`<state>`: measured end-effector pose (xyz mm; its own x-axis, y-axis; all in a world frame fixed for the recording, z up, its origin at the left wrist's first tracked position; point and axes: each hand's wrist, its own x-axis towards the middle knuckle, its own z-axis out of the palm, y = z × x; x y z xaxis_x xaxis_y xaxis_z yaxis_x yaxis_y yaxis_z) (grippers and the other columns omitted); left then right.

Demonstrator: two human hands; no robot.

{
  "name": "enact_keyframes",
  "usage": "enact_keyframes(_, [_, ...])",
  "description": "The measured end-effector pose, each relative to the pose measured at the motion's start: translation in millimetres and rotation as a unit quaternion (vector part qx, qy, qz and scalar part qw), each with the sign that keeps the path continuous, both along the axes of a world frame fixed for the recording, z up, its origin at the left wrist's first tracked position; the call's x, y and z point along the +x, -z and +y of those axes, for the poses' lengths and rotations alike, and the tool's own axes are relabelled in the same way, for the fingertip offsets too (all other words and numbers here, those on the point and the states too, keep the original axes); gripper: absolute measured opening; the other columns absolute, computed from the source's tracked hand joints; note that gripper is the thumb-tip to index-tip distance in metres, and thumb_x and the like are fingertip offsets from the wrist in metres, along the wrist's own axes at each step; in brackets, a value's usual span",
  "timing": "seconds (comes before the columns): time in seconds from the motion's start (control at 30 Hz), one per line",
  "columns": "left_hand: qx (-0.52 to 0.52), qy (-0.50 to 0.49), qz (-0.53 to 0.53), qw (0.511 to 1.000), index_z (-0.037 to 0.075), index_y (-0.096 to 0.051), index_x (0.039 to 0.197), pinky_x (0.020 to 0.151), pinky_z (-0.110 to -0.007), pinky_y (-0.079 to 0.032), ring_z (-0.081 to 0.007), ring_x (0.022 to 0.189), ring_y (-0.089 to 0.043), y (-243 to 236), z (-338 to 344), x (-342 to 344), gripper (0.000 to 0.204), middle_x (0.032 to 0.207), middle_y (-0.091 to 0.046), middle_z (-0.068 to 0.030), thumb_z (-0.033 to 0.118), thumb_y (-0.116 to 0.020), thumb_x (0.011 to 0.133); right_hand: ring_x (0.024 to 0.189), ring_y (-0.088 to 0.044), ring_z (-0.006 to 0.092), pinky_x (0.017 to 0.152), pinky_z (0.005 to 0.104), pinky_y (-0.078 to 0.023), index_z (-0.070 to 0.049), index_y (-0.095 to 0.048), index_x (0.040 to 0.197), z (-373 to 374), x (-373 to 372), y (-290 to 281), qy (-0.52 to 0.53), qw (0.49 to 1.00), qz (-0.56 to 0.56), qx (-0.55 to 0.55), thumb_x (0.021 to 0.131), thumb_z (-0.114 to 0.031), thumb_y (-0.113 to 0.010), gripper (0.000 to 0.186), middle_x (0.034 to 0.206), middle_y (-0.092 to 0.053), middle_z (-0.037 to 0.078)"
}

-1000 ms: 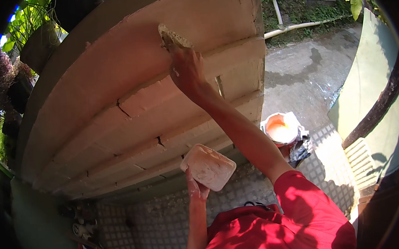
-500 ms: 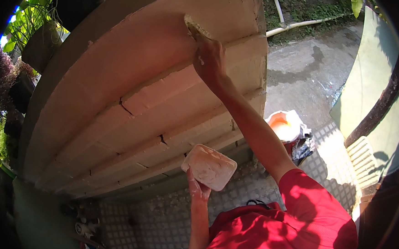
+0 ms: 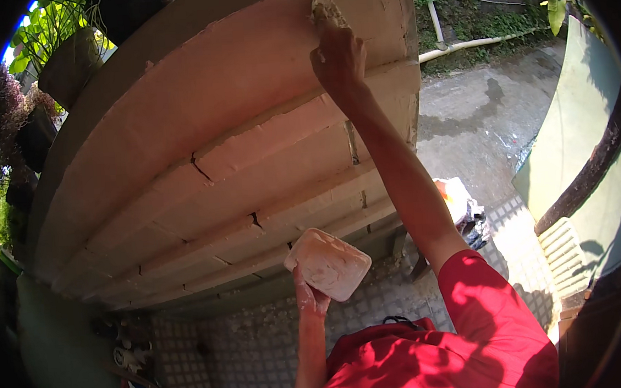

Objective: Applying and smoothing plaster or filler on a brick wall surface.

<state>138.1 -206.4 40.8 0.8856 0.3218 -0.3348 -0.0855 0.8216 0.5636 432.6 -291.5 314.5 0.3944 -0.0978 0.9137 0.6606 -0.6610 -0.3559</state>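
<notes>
Where the right arm [image 3: 416,180] crosses, the bucket [image 3: 455,193] is partly hidden.

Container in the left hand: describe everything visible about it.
The pale, rounded-rectangular container looks plastic, its broad face smeared with whitish residue. It is turned askew in the picture, held above the tiled floor. The left hand grips its lower left side; its far side is hidden.

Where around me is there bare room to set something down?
Open concrete lies between the white pipe and the partly hidden bucket; it is stained. Tiles look bare between your left forearm and the lower-left clutter. It's crowded beside your right forearm, where bucket and crumpled plastic bunch together.
</notes>
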Motion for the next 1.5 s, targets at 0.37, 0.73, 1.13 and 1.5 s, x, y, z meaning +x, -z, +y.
enact_keyframes(0.37, [0.007,-0.006,-0.001,1.000,0.010,-0.039,0.140,0.100,-0.048,-0.046,-0.0285,0.122,-0.051,6.1,6.8,-5.2,0.070,0.135,-0.049,-0.0085,0.053,-0.058,0.088,0.078,-0.064,0.0410,0.068,0.0499,-0.053,-0.008,-0.062,0.119,-69.9,23.6,-18.1,0.002,0.997,-0.036,0.067,0.069,0.002,-0.051,0.052,0.085,-0.066,0.023])
enact_keyframes(0.73, [0.006,0.005,0.007,1.000,0.011,-0.037,0.141,0.102,-0.044,-0.044,-0.0258,0.124,-0.049,6.7,15.6,-0.9,0.069,0.137,-0.049,-0.0073,0.055,-0.054,0.090,0.078,-0.066,0.0389,0.063,0.0483,-0.053,-0.005,-0.060,0.109,47.7,-69.6,9.0,-0.167,0.981,0.020,-0.099,0.071,-0.002,-0.064,0.039,0.078,-0.064,0.019])
enact_keyframes(1.13, [-0.001,-0.004,0.011,1.000,0.011,-0.041,0.139,0.098,-0.047,-0.048,-0.0278,0.122,-0.052,2.8,9.6,3.4,0.065,0.134,-0.051,-0.0088,0.049,-0.058,0.089,0.068,-0.059,0.0412,0.060,0.0519,-0.047,-0.005,-0.058,0.117,-1.8,-9.3,42.9,-0.049,0.999,-0.017,0.016,0.069,0.003,-0.055,0.048,0.073,-0.062,0.019])
enact_keyframes(1.5, [-0.005,-0.001,0.006,1.000,0.011,-0.038,0.141,0.099,-0.048,-0.047,-0.0291,0.122,-0.051,-4.6,7.8,6.4,0.065,0.136,-0.049,-0.0095,0.048,-0.056,0.091,0.064,-0.060,0.0402,0.056,0.0491,-0.046,-0.005,-0.059,0.121,-75.1,22.8,20.0,-0.065,0.986,-0.123,0.095,0.072,0.003,-0.051,0.050,0.073,-0.061,0.020])
